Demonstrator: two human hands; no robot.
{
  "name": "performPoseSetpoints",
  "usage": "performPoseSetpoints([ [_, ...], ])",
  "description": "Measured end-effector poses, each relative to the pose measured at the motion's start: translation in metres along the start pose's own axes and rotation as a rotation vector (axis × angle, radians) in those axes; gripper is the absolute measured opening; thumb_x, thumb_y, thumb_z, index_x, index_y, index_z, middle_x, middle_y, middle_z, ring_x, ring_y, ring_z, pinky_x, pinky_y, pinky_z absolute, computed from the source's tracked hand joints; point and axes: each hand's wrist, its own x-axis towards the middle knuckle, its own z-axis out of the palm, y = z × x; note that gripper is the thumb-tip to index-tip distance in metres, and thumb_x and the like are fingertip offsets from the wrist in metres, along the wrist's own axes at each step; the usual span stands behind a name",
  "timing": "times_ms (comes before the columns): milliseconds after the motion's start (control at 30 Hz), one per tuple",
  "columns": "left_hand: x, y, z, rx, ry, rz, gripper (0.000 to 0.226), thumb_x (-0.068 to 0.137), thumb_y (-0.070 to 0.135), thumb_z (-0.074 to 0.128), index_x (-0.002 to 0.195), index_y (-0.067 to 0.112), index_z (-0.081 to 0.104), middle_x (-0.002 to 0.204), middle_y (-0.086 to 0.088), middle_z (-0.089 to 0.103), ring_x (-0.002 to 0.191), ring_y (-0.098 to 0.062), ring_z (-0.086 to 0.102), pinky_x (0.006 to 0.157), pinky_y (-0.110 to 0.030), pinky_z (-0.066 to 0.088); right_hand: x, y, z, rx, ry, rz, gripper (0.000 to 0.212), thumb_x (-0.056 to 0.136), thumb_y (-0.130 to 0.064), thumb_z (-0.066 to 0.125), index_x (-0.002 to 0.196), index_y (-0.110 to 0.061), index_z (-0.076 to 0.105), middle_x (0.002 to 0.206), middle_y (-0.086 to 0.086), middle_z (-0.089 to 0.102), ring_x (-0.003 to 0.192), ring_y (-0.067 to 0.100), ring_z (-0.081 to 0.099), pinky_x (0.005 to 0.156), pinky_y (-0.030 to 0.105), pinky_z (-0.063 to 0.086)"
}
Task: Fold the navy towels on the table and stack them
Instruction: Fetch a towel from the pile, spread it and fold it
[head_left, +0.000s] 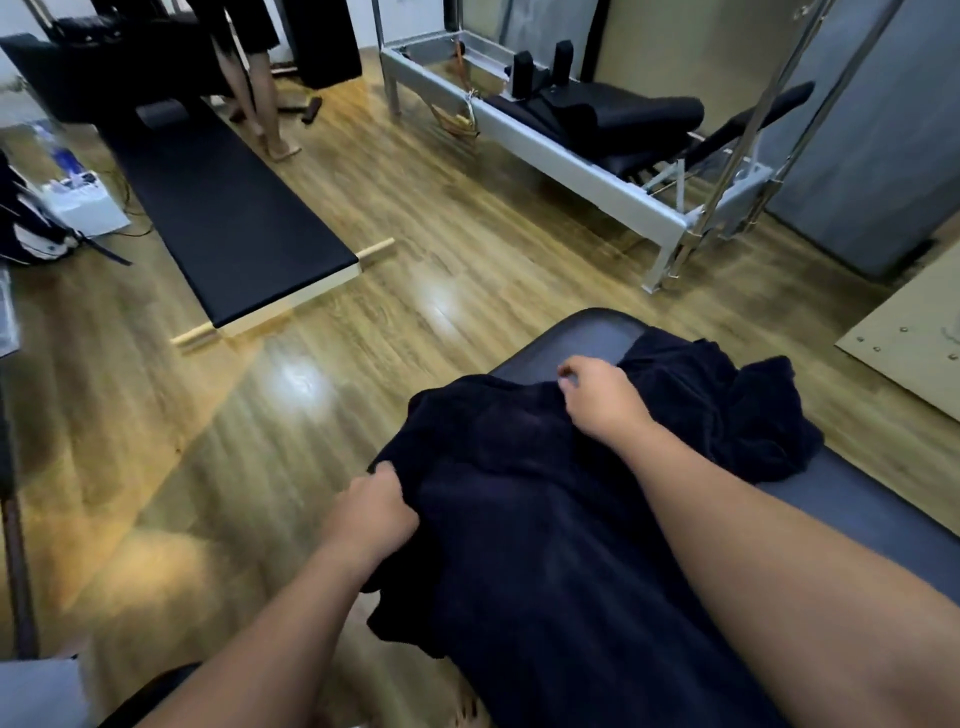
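The navy towel (519, 519) lies spread and rumpled over the near part of the padded table (597, 332), with its left edge hanging past the table side toward the wooden floor (415, 249). A second bunch of navy cloth (737, 410) sits crumpled at the far end of the table, touching the spread towel; whether it is a separate towel cannot be told. The left hand (371, 514) grips the left edge of the towel, with fingers curled round a fold of cloth at the table side. The right hand (597, 395) rests on the far part of the towel, fingers curled and thumb against forefinger in a pinch; how much cloth sits in that pinch cannot be told. Both forearms reach in from the bottom of the view, the right one crossing above the towel. Beyond the table, a long black padded bench (223, 208) stands on the floor at left. A metal-framed exercise machine (571, 150) with black pads stands at upper right. The bare legs of another person (260, 98) show at the top left, beside the far end of the bench. A white box (85, 202) and a bag sit on the floor at the far left.
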Motion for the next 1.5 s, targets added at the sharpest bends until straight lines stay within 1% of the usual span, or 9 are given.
performPoseSetpoints([
  [200, 0.027, 0.032, 0.024, 0.016, -0.056, 0.261, 0.054, 0.095, 0.030, 0.050, 0.145, 0.024, 0.032, 0.137, -0.006, 0.047, 0.122, -0.032, 0.048, 0.096, -0.047, 0.046, 0.007, 0.039, -0.003, -0.303, -0.034, 0.353, 0.040, 0.092, -0.005, 0.050, 0.129, -0.020, 0.044, 0.135, 0.014, 0.035, 0.073, 0.032, 0.049, 0.063, 0.040, 0.044],
  [367, 0.040, 0.046, 0.039, 0.078, -0.083, 0.210, 0.079, 0.099, 0.046, 0.048, 0.160, 0.033, -0.001, 0.150, -0.005, 0.036, 0.134, -0.032, 0.035, 0.104, -0.056, 0.034, 0.007, 0.069, -0.018, -0.400, -0.121, 0.258, 0.038, 0.095, -0.019, 0.055, 0.133, -0.023, 0.050, 0.122, 0.009, 0.053, 0.088, 0.031, 0.054, 0.070, 0.040, 0.051],
  [567, 0.059, 0.081, 0.036, -0.150, -0.058, 0.210, 0.046, 0.088, 0.065, 0.056, 0.117, 0.030, 0.058, 0.128, 0.008, 0.053, 0.130, -0.020, 0.038, 0.108, -0.048, 0.027, 0.005, 0.085, -0.035, -0.506, -0.129, 0.270, 0.033, 0.094, -0.028, 0.062, 0.124, -0.028, 0.049, 0.122, 0.004, 0.046, 0.081, 0.026, 0.057, 0.056, 0.035, 0.046],
  [667, 0.061, 0.099, 0.030, -0.324, -0.078, 0.219, 0.035, 0.081, 0.054, 0.072, 0.077, 0.025, 0.053, 0.086, 0.010, 0.063, 0.090, -0.014, 0.059, 0.091, -0.040, 0.044, 0.003, 0.093, -0.036, -0.532, -0.139, 0.318, 0.005, 0.093, -0.014, 0.054, 0.093, -0.019, 0.052, 0.110, 0.002, 0.055, 0.076, 0.026, 0.055, 0.057, 0.034, 0.043],
  [833, 0.067, 0.118, 0.017, -0.170, -0.112, 0.282, 0.021, 0.081, 0.019, 0.062, 0.097, 0.021, 0.047, 0.089, 0.001, 0.062, 0.078, -0.019, 0.060, 0.069, -0.038, 0.053, 0.005, 0.097, -0.048, -0.295, 0.278, 0.280, 0.003, 0.099, -0.012, 0.046, 0.101, -0.010, 0.048, 0.091, 0.006, 0.056, 0.072, 0.033, 0.053, 0.058, 0.037, 0.039],
  [1033, 0.074, 0.166, 0.016, -0.177, -0.149, 0.384, 0.037, 0.081, 0.032, 0.067, 0.110, 0.022, 0.046, 0.098, 0.002, 0.062, 0.091, -0.021, 0.063, 0.080, -0.043, 0.057, 0.025, 0.095, -0.078, 0.096, 0.601, 0.258, 0.013, 0.103, -0.018, 0.047, 0.105, -0.008, 0.055, 0.102, 0.008, 0.057, 0.093, 0.030, 0.054, 0.077, 0.033, 0.035],
  [1167, 0.083, 0.197, 0.012, -0.206, 0.036, 0.343, 0.008, 0.088, 0.021, 0.058, 0.093, 0.015, 0.057, 0.094, -0.005, 0.066, 0.085, -0.028, 0.064, 0.073, -0.041, 0.056, 0.057, 0.088, -0.097, 0.096, 0.635, 0.068, 0.008, 0.099, -0.009, 0.052, 0.103, -0.007, 0.058, 0.108, 0.008, 0.055, 0.101, 0.026, 0.054, 0.081, 0.023, 0.030],
  [1300, 0.085, 0.202, 0.000, -0.107, 0.219, 0.186, 0.031, 0.083, 0.009, 0.054, 0.112, 0.013, 0.043, 0.112, -0.013, 0.054, 0.099, -0.034, 0.056, 0.086, -0.047, 0.051, 0.068, 0.096, -0.096, 0.050, 0.331, 0.039, 0.046, 0.094, -0.002, 0.056, 0.138, -0.017, 0.053, 0.158, 0.006, 0.035, 0.132, 0.020, 0.046, 0.102, 0.023, 0.032],
  [1500, 0.064, 0.226, 0.049, 0.276, 0.331, 0.922, 0.035, 0.086, 0.025, 0.060, 0.119, 0.016, 0.056, 0.144, -0.011, 0.042, 0.129, -0.035, 0.041, 0.096, -0.048, 0.042, -0.005, 0.138, -0.047, 0.135, 0.225, 0.188, 0.034, 0.094, -0.011, 0.062, 0.127, -0.015, 0.066, 0.131, 0.001, 0.065, 0.124, 0.019, 0.058, 0.106, 0.025, 0.039],
])
